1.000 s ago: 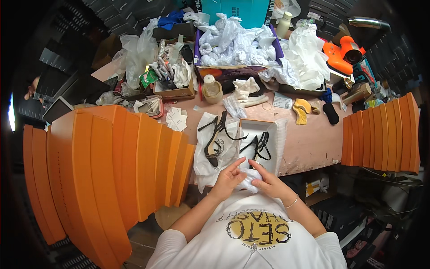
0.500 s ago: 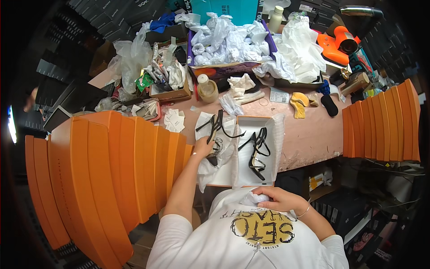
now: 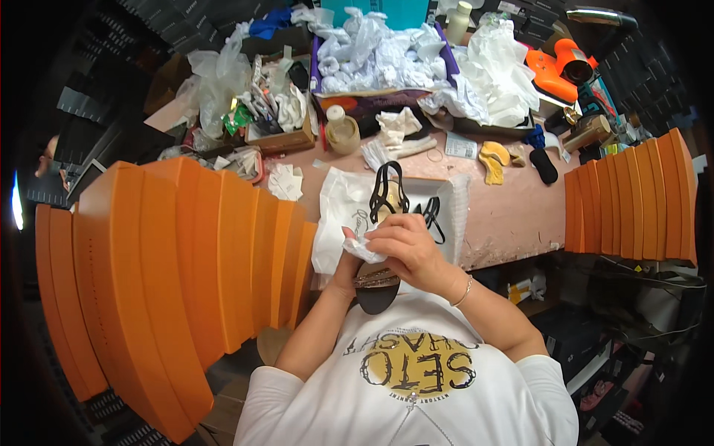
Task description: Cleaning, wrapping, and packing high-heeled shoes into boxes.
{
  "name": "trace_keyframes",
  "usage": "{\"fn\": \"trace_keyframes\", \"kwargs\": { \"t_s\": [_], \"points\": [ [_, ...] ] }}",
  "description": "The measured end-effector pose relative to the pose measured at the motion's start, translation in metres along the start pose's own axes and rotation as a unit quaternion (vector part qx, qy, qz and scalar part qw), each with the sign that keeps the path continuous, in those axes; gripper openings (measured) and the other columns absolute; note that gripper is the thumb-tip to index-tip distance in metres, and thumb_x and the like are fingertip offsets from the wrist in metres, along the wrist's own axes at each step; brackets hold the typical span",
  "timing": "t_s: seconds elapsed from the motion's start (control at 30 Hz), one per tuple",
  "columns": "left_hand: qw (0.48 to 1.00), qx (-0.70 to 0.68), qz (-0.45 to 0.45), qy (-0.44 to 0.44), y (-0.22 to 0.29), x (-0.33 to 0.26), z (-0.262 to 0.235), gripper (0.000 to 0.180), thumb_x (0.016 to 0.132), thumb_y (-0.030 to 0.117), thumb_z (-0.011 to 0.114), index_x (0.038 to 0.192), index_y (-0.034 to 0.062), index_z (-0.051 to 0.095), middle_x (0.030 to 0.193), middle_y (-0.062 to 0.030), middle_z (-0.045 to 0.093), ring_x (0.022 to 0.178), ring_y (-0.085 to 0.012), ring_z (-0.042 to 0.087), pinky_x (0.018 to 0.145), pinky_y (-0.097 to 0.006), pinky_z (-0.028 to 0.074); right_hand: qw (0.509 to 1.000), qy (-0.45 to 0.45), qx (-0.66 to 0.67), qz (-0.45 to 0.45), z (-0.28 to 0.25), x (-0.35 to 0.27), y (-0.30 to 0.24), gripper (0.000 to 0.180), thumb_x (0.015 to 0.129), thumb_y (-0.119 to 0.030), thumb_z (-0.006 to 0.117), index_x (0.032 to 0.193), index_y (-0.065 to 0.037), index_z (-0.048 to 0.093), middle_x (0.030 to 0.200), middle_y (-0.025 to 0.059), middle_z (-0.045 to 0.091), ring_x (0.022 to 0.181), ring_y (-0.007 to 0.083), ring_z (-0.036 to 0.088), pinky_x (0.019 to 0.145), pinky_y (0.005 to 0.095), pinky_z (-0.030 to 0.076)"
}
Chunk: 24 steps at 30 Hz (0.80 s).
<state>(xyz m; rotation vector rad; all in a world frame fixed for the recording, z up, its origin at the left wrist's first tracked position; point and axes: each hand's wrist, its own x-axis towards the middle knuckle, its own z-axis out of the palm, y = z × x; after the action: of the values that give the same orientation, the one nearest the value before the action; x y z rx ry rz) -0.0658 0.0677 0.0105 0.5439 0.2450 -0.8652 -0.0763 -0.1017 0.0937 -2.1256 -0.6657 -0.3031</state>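
Note:
A black strappy sandal [image 3: 378, 297] is held in front of my chest, its toe toward me and its straps pointing away. My left hand [image 3: 345, 275] is closed round its side. Above the sandal, my right hand [image 3: 413, 254] pinches a wad of white tissue paper [image 3: 363, 250] against it, hiding the middle of the shoe. The other black sandal [image 3: 431, 214] lies in the open shoe box [image 3: 421, 190] behind, partly covered by my right hand. White wrapping paper [image 3: 335, 204] with dark script spreads to the box's left.
Stacked orange boxes rise at the left [image 3: 201, 260] and the right [image 3: 625, 201]. A purple-edged box of crumpled paper [image 3: 383, 63] stands at the back. On the pink table are a bottle [image 3: 342, 132], yellow cloth [image 3: 492, 163] and small cards [image 3: 285, 182].
My left hand has lifted the sandal off the wrapping paper and brought it toward my chest. My right hand has moved from my shirt up to the sandal with the tissue wad.

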Motion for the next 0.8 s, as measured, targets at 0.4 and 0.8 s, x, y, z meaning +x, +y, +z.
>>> {"fn": "trace_keyframes", "kwargs": {
  "t_s": [0.4, 0.8],
  "points": [
    [0.951, 0.185, 0.246, -0.013, 0.024, -0.008, 0.034, 0.08, 0.087, 0.069, 0.032, 0.129, 0.0018, 0.041, 0.113, -0.0083, 0.056, 0.098, -0.0184, 0.056, 0.083, -0.032, 0.049, 0.627, 0.172, 0.649, 0.395, -0.025, -0.08, 0.018, 0.033, 0.087, -0.007, 0.06, 0.118, -0.002, 0.051, 0.11, 0.0094, 0.061, 0.098, 0.0182, 0.062, 0.086, 0.0335, 0.051],
    [0.939, 0.339, 0.042, -0.031, 0.055, 0.021, -0.004, 0.048, 0.097, 0.033, 0.039, 0.126, -0.004, 0.048, 0.124, -0.0149, 0.054, 0.113, -0.0231, 0.053, 0.101, -0.039, 0.038, 0.781, -0.203, 0.48, 0.344, -0.046, -0.074, 0.023, 0.019, 0.085, -0.011, 0.062, 0.102, -0.002, 0.06, 0.095, 0.0003, 0.06, 0.088, 0.0068, 0.053, 0.076, 0.0229, 0.044]
  ]
}}
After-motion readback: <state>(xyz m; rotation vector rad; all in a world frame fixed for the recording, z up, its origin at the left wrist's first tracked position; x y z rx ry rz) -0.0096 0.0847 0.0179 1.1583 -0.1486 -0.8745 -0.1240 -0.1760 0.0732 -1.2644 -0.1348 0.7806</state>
